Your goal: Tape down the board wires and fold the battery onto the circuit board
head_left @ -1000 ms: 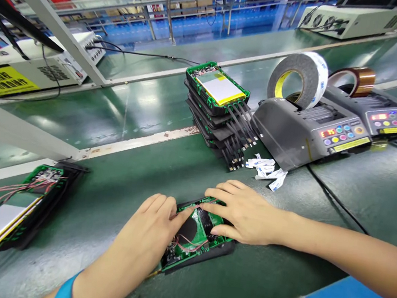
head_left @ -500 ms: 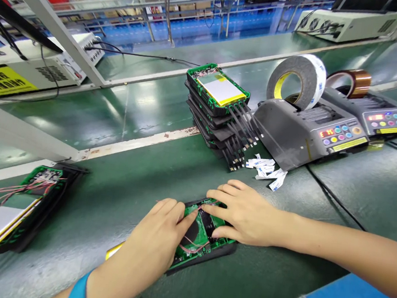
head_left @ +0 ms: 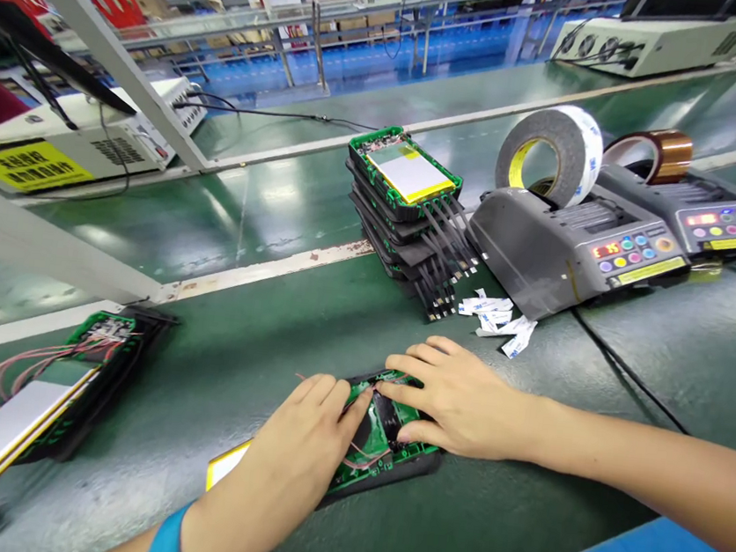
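A green-and-black electronics case [head_left: 414, 458] lies open on the bench beneath both hands, with thin pink wires [head_left: 365, 464] and a black strip inside. My left hand [head_left: 303, 437] covers its left part, fingers curled and index finger stretched to the case's upper inside edge. What the curled fingers hold, if anything, is hidden. My right hand [head_left: 453, 401] rests over the right end with its fingers apart. Its index fingertip nearly meets the left one by a pink wire. Partly behind my left wrist shows a white, yellow-edged flat battery pack [head_left: 227, 465].
At left lies another open case [head_left: 109, 388] with a flat pack and pink wires. Behind the hands stand stacked cases [head_left: 404, 196] with black cables. Paper-backed tape strips [head_left: 490, 312] lie beside two tape dispensers [head_left: 570, 255]. A metal post [head_left: 108, 43] rises at left.
The view has shifted slightly, so the bench objects appear a little further right and lower. Both hands stay at nearly the same place on the case.
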Demonstrator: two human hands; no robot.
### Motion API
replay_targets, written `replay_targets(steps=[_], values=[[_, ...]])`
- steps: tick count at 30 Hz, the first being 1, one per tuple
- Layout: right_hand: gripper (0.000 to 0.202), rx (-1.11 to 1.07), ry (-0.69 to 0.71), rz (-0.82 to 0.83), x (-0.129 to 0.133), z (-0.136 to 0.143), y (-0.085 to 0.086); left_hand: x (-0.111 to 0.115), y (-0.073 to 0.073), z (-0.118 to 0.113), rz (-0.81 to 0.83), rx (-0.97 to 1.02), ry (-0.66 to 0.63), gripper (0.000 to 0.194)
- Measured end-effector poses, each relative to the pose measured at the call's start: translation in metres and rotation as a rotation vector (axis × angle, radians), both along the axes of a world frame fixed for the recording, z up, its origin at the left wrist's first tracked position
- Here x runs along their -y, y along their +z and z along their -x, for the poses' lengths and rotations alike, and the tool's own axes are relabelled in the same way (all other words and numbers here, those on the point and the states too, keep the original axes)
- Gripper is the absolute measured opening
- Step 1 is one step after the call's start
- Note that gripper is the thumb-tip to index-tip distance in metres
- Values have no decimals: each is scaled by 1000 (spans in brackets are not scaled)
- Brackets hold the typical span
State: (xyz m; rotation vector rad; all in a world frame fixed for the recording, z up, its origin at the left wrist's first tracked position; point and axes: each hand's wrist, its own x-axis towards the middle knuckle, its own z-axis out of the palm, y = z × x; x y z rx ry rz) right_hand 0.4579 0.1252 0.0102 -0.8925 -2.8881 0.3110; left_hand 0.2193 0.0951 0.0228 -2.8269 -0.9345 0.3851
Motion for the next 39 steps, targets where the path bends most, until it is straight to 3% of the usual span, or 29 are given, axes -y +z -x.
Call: replay_targets(steps=[9,17,24,30,35,39], values=[[40,-97,-33,26,6,2,-6,5,18,-13,-75,6,0,44],[41,-138,-39,-133,10,1,-25,9,9,-4,-32,136,28,43],[48,-131,24,-253,7,0,-31,10,11,4,99,295,167,45],[42,-92,7,-59,2,4,-14,7,16,12,286,500,232,44],[52,-1,63,20,-5,7,0,16,20,41,319,646,362,56],[54,-9,43,61,-7,6,1,33,13,81,350,446,532,89]])
